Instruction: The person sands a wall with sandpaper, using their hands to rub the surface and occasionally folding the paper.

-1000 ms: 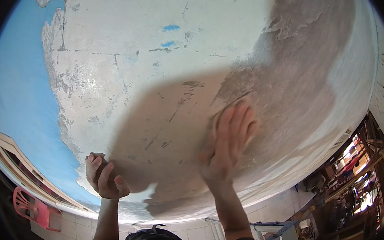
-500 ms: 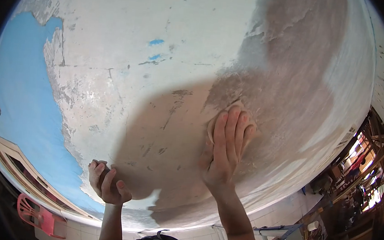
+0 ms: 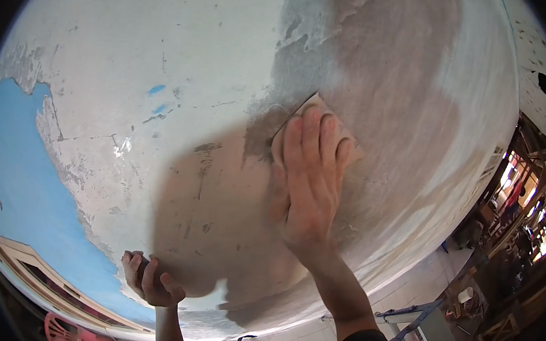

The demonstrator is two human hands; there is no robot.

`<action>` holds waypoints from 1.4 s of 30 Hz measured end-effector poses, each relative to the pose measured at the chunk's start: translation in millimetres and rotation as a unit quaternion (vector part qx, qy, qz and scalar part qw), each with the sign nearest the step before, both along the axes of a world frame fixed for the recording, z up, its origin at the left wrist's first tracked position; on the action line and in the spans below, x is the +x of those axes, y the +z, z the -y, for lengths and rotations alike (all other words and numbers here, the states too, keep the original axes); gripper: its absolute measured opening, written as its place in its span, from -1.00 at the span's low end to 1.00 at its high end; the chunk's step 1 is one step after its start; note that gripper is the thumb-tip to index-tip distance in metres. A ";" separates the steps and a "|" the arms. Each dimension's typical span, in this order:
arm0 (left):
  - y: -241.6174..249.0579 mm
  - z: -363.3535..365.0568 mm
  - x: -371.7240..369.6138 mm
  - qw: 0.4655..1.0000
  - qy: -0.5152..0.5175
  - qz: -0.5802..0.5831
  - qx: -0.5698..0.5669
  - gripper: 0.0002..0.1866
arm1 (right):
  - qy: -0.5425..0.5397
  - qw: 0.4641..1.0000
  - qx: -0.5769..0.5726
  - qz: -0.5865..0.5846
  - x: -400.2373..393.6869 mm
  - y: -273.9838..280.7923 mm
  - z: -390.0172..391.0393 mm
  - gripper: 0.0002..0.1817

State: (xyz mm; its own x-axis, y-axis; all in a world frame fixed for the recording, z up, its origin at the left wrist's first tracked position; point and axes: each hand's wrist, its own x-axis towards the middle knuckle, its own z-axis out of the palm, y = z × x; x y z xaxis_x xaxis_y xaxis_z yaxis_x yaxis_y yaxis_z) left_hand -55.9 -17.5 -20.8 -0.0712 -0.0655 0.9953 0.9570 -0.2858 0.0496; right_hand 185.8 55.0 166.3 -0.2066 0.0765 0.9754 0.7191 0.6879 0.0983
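My right hand lies flat against a worn white wall, fingers together, pressing a tan sheet of sandpaper onto it. The sheet's top corner shows above my fingertips. It sits at the edge of a greyish-brown sanded patch. Lower left, my left hand is curled into a loose fist with its knuckles resting on the wall; I cannot tell whether anything is in it. My shadow darkens the wall between the two hands.
Blue paint remains on the wall's left part, with cracks and small blue flecks. A pink plastic chair stands low at left. A metal trestle and wooden furniture are at lower right on a tiled floor.
My right hand has slid the sandpaper up and to the left along the wall. The view has tilted, so the blue area sits lower. My left hand stays put.
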 end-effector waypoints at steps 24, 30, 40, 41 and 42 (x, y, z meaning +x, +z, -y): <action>-3.1 -0.3 0.4 1.000 0.019 0.015 0.004 -0.64 | -0.031 0.997 -0.023 -0.067 9.8 -33.1 0.9 -0.52; 1.9 0.2 5.3 0.999 0.018 0.027 0.018 -0.63 | -0.040 0.989 -0.063 -0.125 -8.8 -87.1 11.5 -0.51; 1.6 -0.2 0.1 0.998 0.056 -0.003 0.009 -0.63 | -0.021 0.986 -0.061 -0.153 -2.0 -73.4 10.8 -0.51; 1.1 -0.3 -0.6 0.998 0.054 -0.001 0.011 -0.63 | -0.034 0.986 -0.060 -0.155 -5.6 -90.2 10.7 -0.51; -0.1 -0.7 0.1 0.999 0.052 0.003 0.014 -0.63 | -0.046 0.985 -0.060 -0.153 -9.9 -111.9 9.2 -0.50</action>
